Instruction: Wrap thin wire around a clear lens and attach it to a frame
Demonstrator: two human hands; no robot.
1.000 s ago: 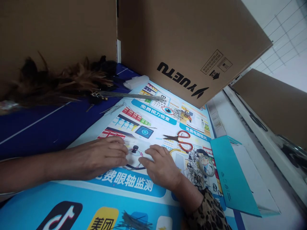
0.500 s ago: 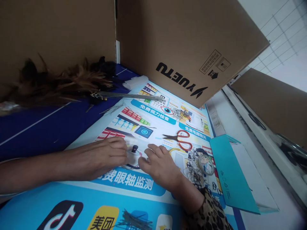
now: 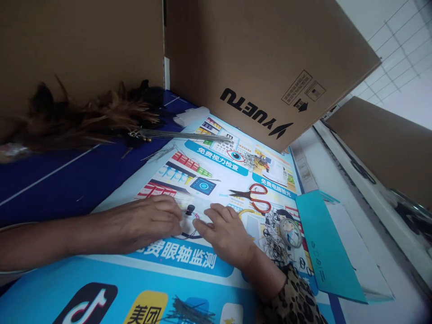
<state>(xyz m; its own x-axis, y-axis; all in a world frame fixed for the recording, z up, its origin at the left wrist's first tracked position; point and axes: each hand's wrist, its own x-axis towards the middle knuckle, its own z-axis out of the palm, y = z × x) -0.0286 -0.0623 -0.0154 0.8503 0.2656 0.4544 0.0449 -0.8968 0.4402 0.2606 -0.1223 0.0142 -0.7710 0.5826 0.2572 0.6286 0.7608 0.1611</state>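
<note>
My left hand point(image 3: 157, 221) rests low over the printed sheet point(image 3: 222, 183), its fingers pressed together. To its right is my right hand point(image 3: 227, 231), with curled fingers and the thumb pointing toward the left hand. A narrow gap parts the two hands. Whatever the fingertips hold, if anything, is hidden or too fine to make out. Beyond my right hand lie scissors point(image 3: 254, 197) with red handles. Right of that hand is a loose heap of small wire pieces point(image 3: 274, 240), beside a round clear-rimmed item point(image 3: 290, 232).
A bundle of thin wires point(image 3: 189, 135) lies at the back near brown feathers point(image 3: 111, 110). Dark short strands point(image 3: 191, 311) lie in front. More small metal pieces point(image 3: 251, 161) sit farther off. A teal box point(image 3: 327, 247) stands right; a large cardboard box point(image 3: 256, 58) rises behind.
My left hand has shifted slightly to the right, toward my right hand. The right thumb has edged a little left, narrowing the gap. The other things stay where they were.
</note>
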